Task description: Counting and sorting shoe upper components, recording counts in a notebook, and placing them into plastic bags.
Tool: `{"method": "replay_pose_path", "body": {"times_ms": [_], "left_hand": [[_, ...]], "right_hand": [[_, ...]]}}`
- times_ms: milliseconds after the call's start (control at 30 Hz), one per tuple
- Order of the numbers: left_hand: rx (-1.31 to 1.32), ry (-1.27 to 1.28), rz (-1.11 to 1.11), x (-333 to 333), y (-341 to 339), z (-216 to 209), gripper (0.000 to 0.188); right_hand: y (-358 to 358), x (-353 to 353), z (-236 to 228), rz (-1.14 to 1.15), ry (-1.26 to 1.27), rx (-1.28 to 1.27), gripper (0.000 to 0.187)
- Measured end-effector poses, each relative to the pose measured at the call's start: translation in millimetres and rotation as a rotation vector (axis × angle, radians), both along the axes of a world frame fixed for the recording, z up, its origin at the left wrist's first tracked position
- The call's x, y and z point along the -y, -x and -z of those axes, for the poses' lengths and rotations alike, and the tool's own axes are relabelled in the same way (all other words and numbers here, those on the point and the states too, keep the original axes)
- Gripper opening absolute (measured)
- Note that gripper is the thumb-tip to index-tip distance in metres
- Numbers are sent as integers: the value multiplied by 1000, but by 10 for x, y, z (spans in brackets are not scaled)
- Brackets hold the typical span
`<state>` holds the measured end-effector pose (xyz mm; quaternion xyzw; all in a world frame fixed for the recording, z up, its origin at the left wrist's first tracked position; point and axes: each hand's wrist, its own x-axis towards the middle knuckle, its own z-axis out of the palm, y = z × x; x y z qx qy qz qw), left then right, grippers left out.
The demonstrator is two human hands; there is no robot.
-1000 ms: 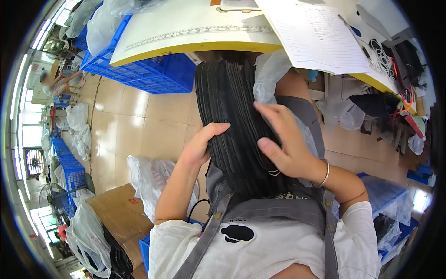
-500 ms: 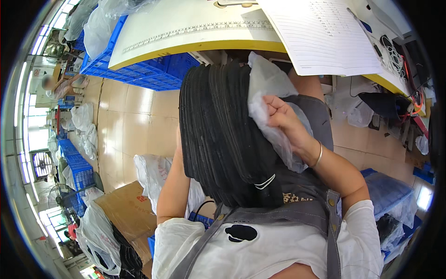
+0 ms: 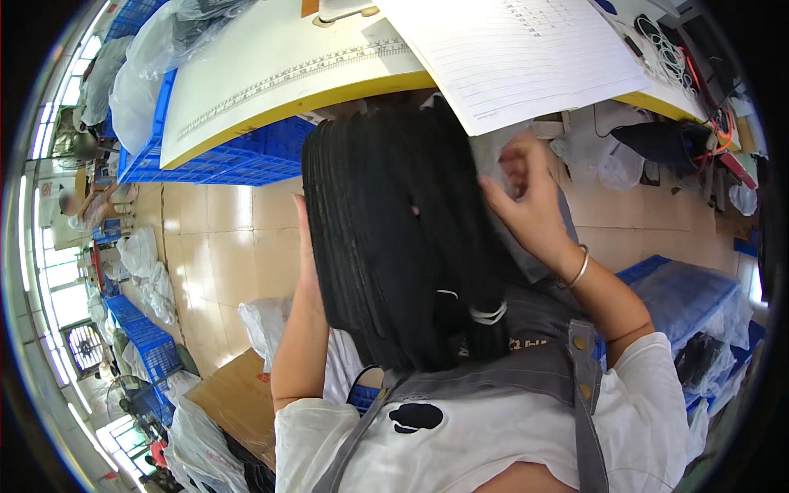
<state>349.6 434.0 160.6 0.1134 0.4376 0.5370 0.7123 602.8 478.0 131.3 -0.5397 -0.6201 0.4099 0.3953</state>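
Observation:
I hold up a thick black bundle (image 3: 394, 246) of flat stacked pieces, bound near its lower end by a white elastic band (image 3: 486, 312). My left hand (image 3: 302, 251) supports it from the left, mostly hidden behind it. At the bundle's right side, my right hand (image 3: 530, 205), with a bangle on the wrist, curls its fingers on a clear plastic bag (image 3: 491, 152). The bundle's top reaches the edge of the table (image 3: 271, 107).
A lined paper sheet (image 3: 526, 57) hangs over the white, yellow-edged table. Blue crates (image 3: 222, 160) stand under it on the tiled floor. Plastic bags (image 3: 263, 324) and a cardboard box (image 3: 238, 403) lie at lower left. A covered blue crate (image 3: 682, 287) is at right, cables (image 3: 666, 49) at upper right.
The bundle has risen toward the table edge. My right hand left the bundle's front, took the plastic bag and moved to the right side. My left hand slid behind the bundle.

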Motion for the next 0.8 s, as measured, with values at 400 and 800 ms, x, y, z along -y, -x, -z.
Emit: {"method": "replay_pose_path", "body": {"times_ms": [400, 800], "left_hand": [[147, -107, 319, -117, -425, 200, 84], [91, 22, 212, -183, -602, 131, 67]], "right_hand": [[-662, 116, 90, 77, -314, 305, 25], [-731, 267, -338, -157, -136, 332, 20]]}}
